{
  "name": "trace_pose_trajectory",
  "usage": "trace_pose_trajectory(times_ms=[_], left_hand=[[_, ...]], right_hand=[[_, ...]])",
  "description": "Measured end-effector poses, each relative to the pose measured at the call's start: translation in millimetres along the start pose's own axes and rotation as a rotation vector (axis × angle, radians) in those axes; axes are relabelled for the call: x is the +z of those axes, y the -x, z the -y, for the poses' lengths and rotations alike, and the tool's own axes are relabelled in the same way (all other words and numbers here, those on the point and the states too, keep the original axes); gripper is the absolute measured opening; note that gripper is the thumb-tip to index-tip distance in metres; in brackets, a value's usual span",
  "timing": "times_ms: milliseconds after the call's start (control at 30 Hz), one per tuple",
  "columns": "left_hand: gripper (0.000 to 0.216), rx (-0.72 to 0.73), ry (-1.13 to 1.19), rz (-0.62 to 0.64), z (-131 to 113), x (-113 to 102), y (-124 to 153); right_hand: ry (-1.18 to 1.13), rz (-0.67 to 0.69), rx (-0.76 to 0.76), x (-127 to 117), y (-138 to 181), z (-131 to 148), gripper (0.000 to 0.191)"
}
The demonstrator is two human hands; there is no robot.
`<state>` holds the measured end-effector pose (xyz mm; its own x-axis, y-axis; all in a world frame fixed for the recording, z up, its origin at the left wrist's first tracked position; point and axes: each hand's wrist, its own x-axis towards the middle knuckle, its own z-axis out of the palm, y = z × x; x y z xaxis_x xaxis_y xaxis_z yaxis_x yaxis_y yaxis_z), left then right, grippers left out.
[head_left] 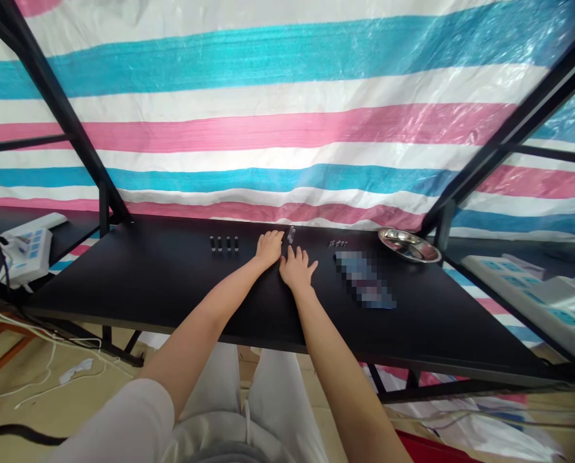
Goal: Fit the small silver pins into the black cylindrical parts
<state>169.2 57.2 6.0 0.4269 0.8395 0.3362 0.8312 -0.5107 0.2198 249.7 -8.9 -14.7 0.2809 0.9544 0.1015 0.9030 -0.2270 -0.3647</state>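
Note:
My left hand [269, 248] rests palm down on the black table, its fingers stretched toward the back edge. Close beside it, my right hand [297, 267] lies with fingers spread, nothing visible in its grasp. Just beyond both hands is a small clear, shiny piece [291, 235], too small to name; I cannot tell whether a fingertip touches it. To the left of my left hand, several short dark cylinders [224, 244] with light ends form a row. Right of my right hand sits a line of tiny metallic pieces [338, 244]. What lies under my palms is hidden.
A shiny metal dish [410, 246] stands at the table's back right. A blurred-out flat item [365, 280] lies in front of it. Power strips [27, 256] with cables are at far left, and another strip [529, 296] at right. Black frame posts [70, 122] flank the table [172, 283].

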Motion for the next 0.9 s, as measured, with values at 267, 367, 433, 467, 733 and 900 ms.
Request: trace_pose_trajectory(times_ms=[267,367,433,467,733,900], left_hand=[[0.014,-0.236,0.642,-0.327,6.3,-17.7,30.9],[0.014,-0.240,0.789,-0.373,11.2,-28.5,51.6],[0.016,-0.234,0.825,-0.369,15.1,-33.3,63.3],[0.016,-0.235,0.833,-0.365,16.8,-34.7,68.0],[0.014,-0.167,0.756,-0.367,22.6,-37.7,85.3],[0.012,-0.058,0.603,-0.333,25.2,-37.1,91.3]], right_hand=[[0.049,0.070,0.015,1.1,-13.5,4.8,0.058],[0.046,0.074,0.016,3.3,-22.7,5.4,0.059],[0.048,0.087,0.011,4.6,-29.0,5.4,0.060],[0.050,0.094,0.007,5.1,-32.0,5.3,0.060],[0.067,0.120,-0.021,6.9,-43.0,2.8,0.061],[0.075,0.118,-0.019,8.9,-42.6,2.8,0.062]])
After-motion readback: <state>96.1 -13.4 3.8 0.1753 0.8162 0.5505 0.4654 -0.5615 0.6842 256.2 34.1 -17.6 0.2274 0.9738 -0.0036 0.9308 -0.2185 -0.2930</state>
